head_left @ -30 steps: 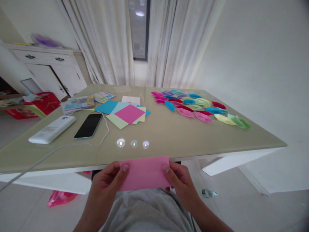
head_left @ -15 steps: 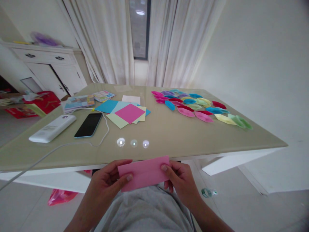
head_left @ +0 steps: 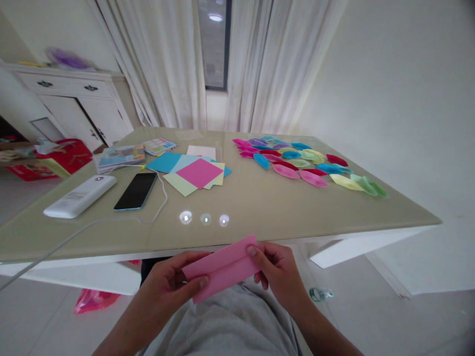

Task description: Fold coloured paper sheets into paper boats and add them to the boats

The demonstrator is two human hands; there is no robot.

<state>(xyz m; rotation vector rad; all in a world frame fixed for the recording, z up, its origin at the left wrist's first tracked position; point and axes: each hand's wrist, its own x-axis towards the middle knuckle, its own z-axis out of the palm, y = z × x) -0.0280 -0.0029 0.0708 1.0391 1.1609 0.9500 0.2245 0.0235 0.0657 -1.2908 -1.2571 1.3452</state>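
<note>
So, both hands (head_left: 166, 281) are pinching a creased pink paper rectangle (head_left: 227, 269), maybe half-done, while pointed colourful folded papers (head_left: 285, 171) seem finished and flat coloured paper squares (head_left: 199, 173) are waiting.

A shiny, greenish-tan table (head_left: 282, 212) with bright paper on it.
On the left lie a long, white plastic box with rounded ends (head_left: 79, 197), a flat phone with a black screen (head_left: 136, 191), a thin white cord (head_left: 100, 221) and some thin picture books (head_left: 122, 155). Near the middle is a messy pile of flat pink, blue, green and yellow paper sheets (head_left: 200, 173). Many pointy, leaf-shaped paper pieces in pink, red, blue, purple, yellow and green (head_left: 285, 171) lie close together on the right.
</note>
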